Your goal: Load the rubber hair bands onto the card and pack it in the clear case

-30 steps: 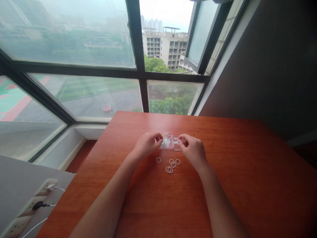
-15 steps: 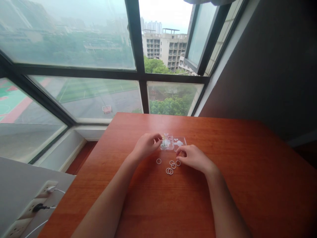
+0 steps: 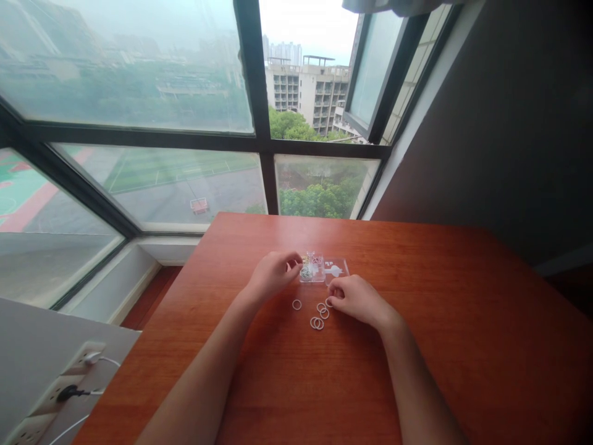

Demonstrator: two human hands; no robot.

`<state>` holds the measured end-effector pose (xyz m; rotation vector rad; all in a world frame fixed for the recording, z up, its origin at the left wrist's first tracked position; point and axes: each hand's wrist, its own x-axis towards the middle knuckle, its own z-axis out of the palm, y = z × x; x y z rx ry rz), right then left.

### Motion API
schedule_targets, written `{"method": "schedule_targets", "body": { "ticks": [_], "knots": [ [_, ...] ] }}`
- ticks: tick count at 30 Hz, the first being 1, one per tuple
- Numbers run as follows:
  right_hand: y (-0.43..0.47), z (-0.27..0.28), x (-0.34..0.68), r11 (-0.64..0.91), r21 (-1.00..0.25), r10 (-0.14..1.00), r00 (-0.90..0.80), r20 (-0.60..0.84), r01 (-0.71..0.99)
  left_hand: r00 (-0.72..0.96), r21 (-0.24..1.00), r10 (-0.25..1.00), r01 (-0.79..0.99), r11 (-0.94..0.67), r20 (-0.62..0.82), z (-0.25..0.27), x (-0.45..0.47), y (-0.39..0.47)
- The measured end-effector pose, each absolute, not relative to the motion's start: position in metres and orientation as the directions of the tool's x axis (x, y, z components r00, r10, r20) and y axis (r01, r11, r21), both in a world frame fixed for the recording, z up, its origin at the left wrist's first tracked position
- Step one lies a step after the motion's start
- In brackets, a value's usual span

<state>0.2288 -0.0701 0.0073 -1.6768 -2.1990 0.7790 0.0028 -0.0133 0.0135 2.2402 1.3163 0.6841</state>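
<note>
My left hand [image 3: 275, 272] is at the left side of a small clear plastic box [image 3: 319, 278], with its curled fingers and thumb on the box's edge. Small rings and other little pieces lie in the box's compartments. The box's clear lid [image 3: 341, 267] lies folded open to the right. Just in front of the lid, my right hand [image 3: 357, 298] has its fingertips pinched on a white ring [image 3: 328, 303], which they partly cover. Several more white rings [image 3: 317, 323] lie on the table close by, some overlapping. One white ring [image 3: 297, 305] lies apart, nearer my left hand.
The reddish-brown wooden table [image 3: 296, 383] reaches back to a large window with dark frames [image 3: 263, 145]. Wall sockets [image 3: 60, 392] with plugs and white cables are at the lower left. A dark slanting wall [image 3: 500, 123] rises on the right.
My right hand has moved slightly left and down, and its fingertips have closed over the rightmost white ring. My left hand has stayed at the box.
</note>
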Motion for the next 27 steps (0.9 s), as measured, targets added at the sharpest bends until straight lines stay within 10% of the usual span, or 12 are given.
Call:
{"method": "schedule_targets", "body": {
  "ticks": [27],
  "knots": [
    [-0.059,-0.006,0.198,0.213,-0.647,0.938,0.033,0.346,0.733,0.496,0.789,0.848,0.44,-0.429,0.185,0.01,0.027,-0.021]
  ]
}}
